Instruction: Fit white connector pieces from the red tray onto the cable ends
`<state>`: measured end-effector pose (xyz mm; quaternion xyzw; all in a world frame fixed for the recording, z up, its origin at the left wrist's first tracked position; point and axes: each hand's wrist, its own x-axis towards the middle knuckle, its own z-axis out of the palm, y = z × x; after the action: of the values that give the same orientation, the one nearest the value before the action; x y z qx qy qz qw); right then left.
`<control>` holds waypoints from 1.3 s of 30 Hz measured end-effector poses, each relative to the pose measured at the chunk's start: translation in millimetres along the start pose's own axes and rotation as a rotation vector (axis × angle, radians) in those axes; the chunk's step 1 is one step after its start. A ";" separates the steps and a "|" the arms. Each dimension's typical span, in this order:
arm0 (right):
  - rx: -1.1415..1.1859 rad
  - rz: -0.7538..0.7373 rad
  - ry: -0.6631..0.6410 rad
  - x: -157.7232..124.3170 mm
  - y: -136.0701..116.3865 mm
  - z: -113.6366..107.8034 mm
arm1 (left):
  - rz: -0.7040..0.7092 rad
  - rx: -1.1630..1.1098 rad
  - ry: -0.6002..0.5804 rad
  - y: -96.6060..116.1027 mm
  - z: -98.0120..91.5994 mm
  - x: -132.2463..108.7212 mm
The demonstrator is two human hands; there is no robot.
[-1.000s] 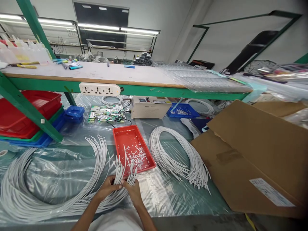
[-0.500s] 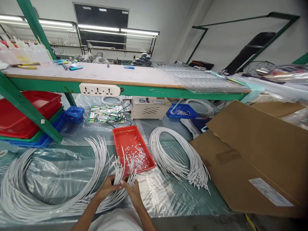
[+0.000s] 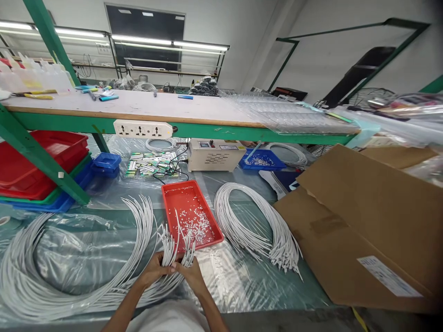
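Note:
Both my hands grip the loose ends of a large coil of white cables (image 3: 79,302) that curves across the left of the table. My left hand (image 3: 154,270) is closed round one cluster of ends, and my right hand (image 3: 189,273) is closed round another just beside it, the thumbs nearly meeting. The cable ends fan upward over the near edge of a red tray (image 3: 180,203), which holds many small white bits. To the right lies a second coil of white cables (image 3: 242,207), its ends bunched together toward me.
A large cardboard box (image 3: 363,230) stands at the right. Behind the tray are a beige machine (image 3: 216,157), a blue tray (image 3: 263,159) and a pile of small green-and-white parts (image 3: 148,163). Stacked bins (image 3: 41,161) sit at the left, and a raised shelf (image 3: 145,103) with a power strip (image 3: 143,129) crosses above.
Almost nothing differs. The cable ends in my hands have shifted slightly, with a few leaning further left; both hands keep their grip in the same place.

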<state>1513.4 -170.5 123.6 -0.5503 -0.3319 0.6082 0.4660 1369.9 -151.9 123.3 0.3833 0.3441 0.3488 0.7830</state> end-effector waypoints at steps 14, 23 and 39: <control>0.026 -0.009 0.081 -3.1 7.3 3.2 | -0.019 0.040 0.057 -4.9 -4.7 -2.8; 0.090 -0.046 0.008 -6.8 3.6 1.7 | -0.039 0.056 0.188 -12.3 -9.0 -2.5; 0.025 0.040 0.149 -1.1 7.3 7.4 | 0.052 0.071 0.187 -12.1 -1.2 -1.2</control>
<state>1504.6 -173.3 118.5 -0.5947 -0.2774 0.5789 0.4841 1371.7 -158.0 112.9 0.3852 0.4178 0.3909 0.7241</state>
